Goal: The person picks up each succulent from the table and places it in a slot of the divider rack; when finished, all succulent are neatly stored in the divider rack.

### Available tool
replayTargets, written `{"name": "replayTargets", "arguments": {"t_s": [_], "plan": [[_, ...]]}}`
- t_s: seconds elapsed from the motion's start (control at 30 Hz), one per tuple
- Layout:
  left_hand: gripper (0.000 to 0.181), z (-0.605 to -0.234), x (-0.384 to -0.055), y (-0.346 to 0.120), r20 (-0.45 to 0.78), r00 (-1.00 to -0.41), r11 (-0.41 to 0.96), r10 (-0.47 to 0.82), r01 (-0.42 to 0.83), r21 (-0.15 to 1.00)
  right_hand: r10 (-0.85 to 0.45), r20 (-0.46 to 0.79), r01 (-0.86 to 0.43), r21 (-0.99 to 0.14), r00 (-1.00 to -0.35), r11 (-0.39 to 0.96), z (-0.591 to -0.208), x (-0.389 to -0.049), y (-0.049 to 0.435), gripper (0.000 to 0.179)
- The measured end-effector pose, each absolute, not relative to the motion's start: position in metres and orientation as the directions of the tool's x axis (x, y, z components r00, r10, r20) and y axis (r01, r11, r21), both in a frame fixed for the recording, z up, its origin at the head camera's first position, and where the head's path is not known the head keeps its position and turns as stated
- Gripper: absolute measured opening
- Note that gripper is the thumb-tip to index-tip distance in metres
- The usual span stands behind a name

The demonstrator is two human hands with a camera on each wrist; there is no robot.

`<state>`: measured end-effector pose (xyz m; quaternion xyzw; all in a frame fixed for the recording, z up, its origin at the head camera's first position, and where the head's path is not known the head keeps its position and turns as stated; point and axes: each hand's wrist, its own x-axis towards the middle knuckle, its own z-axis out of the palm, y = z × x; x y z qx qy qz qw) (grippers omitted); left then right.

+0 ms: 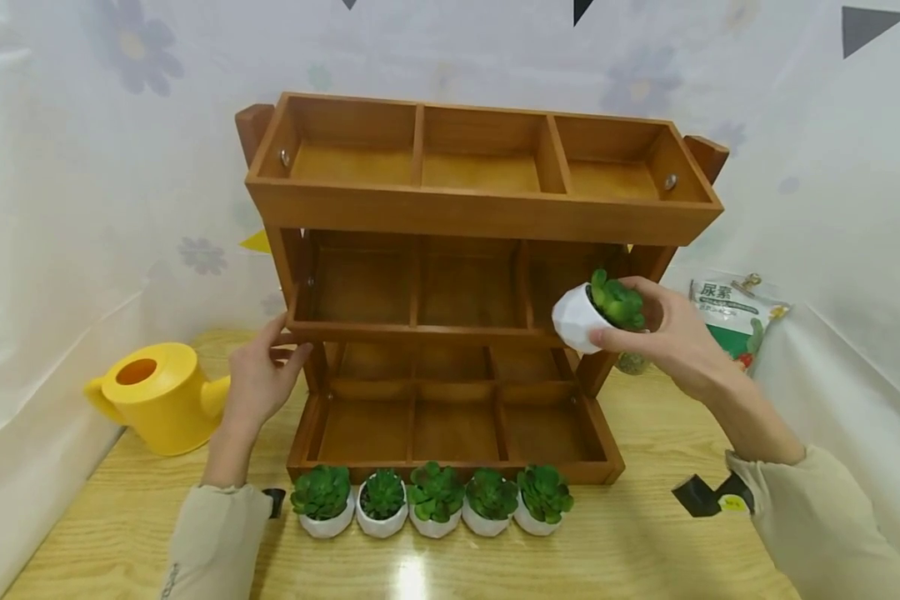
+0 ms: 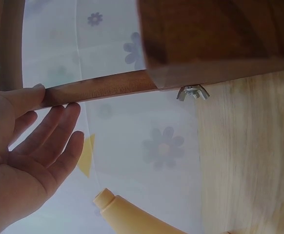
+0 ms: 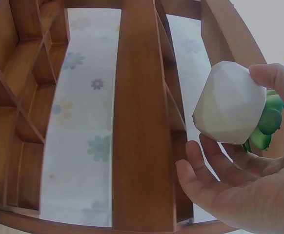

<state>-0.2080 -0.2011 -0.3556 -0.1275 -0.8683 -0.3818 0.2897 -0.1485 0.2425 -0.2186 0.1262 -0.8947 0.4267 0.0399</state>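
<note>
My right hand (image 1: 682, 333) holds a potted succulent (image 1: 579, 320) in a white faceted pot, tilted, in front of the right end of the middle tier. In the right wrist view, the thumb presses near the rim of the white pot (image 3: 230, 105), with fingers beneath it. A brown wooden three-tier plant shelf (image 1: 487, 212) stands ahead, its tiers divided into compartments. At its left side, my left hand (image 1: 262, 375) pinches the edge of the middle tier; the left wrist view shows thumb and fingers on opposite sides of a wooden strip (image 2: 103, 87).
Several potted succulents (image 1: 437, 493) stand in a row before the bottom tier. A yellow watering can (image 1: 168, 404) is left of the shelf. A clipped green-and-white bag (image 1: 735, 321) leans at the right. Patterned white sheeting (image 1: 450, 50) hangs behind and at both sides.
</note>
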Motion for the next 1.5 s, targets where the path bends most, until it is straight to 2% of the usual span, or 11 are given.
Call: {"name": "replayTargets", "arguments": {"t_s": [0.23,0.4,0.53,0.73,1.0,1.23,1.5], "plan": [[0.047,-0.355,-0.209,-0.200,0.598,-0.802,0.681,0.000,0.438,0.587,-0.286,0.203,-0.325,-0.808,-0.937,0.491,-0.239,-0.141,0.242,0.048],[0.047,-0.354,-0.209,-0.200,0.605,-0.796,0.679,0.003,0.445,0.583,-0.315,0.177,-0.318,-0.816,-0.932,0.483,-0.261,-0.136,0.242,0.048],[0.047,-0.355,-0.209,-0.200,0.613,-0.790,0.679,0.002,0.451,0.579,-0.305,0.109,-0.268,-0.791,-0.946,0.550,-0.285,-0.137,0.244,0.058],[0.048,-0.355,-0.209,-0.200,0.605,-0.796,0.678,0.002,0.446,0.584,-0.255,0.024,-0.199,-0.697,-0.967,0.689,-0.321,-0.147,0.249,0.071],[0.048,-0.355,-0.209,-0.201,0.599,-0.801,0.675,-0.002,0.441,0.592,-0.234,0.007,-0.190,-0.605,-0.972,0.773,-0.348,-0.172,0.247,0.069],[0.048,-0.355,-0.209,-0.201,0.586,-0.811,0.671,-0.003,0.432,0.602,-0.264,-0.072,-0.177,-0.573,-0.962,0.800,-0.358,-0.194,0.237,0.074],[0.047,-0.355,-0.208,-0.201,0.575,-0.818,0.667,-0.014,0.421,0.615,-0.290,-0.122,-0.180,-0.546,-0.949,0.818,-0.364,-0.207,0.233,0.068]]}}
